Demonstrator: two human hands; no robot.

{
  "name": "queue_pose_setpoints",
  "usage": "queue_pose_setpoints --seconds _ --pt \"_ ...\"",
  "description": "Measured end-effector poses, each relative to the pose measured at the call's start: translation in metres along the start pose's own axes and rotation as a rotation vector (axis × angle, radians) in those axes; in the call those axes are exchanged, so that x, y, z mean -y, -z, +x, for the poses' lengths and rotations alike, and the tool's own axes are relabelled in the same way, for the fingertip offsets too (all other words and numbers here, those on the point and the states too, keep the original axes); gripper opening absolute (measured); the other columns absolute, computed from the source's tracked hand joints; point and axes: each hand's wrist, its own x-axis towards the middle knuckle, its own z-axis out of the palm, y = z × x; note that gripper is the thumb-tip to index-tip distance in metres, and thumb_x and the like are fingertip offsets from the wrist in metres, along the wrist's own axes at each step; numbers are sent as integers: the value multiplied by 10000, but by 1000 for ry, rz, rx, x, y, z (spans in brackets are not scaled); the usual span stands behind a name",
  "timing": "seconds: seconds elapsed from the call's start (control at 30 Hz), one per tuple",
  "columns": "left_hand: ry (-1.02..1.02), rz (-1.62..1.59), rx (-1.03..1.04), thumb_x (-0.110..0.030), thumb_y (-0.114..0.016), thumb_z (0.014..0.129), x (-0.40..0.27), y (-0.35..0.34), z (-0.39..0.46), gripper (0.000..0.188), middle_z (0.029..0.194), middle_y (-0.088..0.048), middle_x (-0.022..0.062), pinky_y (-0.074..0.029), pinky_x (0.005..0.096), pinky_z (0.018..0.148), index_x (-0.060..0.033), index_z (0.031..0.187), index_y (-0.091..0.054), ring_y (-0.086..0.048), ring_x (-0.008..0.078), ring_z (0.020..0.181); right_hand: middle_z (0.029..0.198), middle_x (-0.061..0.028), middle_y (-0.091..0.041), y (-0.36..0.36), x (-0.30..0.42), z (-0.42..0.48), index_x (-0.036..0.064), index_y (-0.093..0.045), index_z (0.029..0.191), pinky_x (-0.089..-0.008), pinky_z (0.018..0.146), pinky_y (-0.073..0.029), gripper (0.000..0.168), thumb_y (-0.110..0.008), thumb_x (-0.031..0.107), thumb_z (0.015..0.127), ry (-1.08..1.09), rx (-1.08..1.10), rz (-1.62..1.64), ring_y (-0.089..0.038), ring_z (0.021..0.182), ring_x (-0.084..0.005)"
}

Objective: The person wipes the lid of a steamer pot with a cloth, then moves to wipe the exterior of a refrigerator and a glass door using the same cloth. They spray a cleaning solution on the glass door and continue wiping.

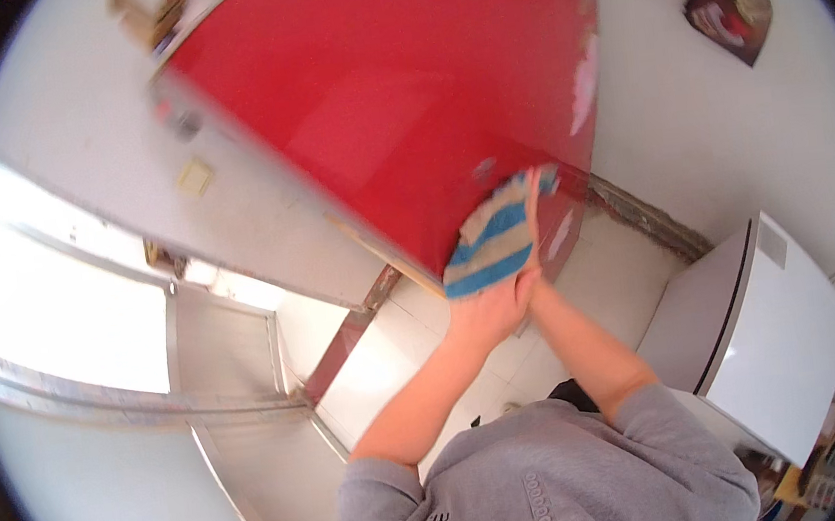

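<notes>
A cloth with blue and beige stripes lies against the lower part of a glossy red door panel. My left hand grips the cloth's near edge, its fingers mostly covered by the fabric. Close beside it, my right hand is at the cloth's right side. The two hands touch or overlap at the wrists, and blur hides how the right fingers lie. Pale worn patches and a small grey mark show on the red surface near the cloth.
To the right stands a white-topped refrigerator. A dark bag hangs on the wall above. On the left are a light switch, a bright window and a metal-framed glass door. Pale floor tiles lie below.
</notes>
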Motion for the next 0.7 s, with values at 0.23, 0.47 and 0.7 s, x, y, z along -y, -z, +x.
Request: queue_pose_setpoints --seconds 0.23,0.47,0.7 --pt "-308 34 -584 -189 -577 885 20 150 79 610 1441 -403 250 -317 433 1093 14 1430 -393 -439 423 1263 1542 -173 -288 -52 287 18 96 -464 1398 -461 1155 -234 627 -567 431 878 996 -216 -405 -238 1420 -388" --pt "-301 -421 -778 -194 -585 878 53 127 56 605 974 -582 187 -435 416 688 6 1423 -414 -484 346 749 1476 -198 -365 -69 283 -33 53 -310 1461 -421 1136 -270 735 -477 529 926 1166 -221 -345 -318 1372 -379" --pt "-38 -493 -488 -216 -608 865 63 20 -69 600 847 -528 142 -432 413 685 12 1392 -433 -491 318 728 1566 -236 -164 -46 118 -77 4 -74 1529 -431 1160 -209 904 -490 519 913 790 5 -398 -222 1434 -378"
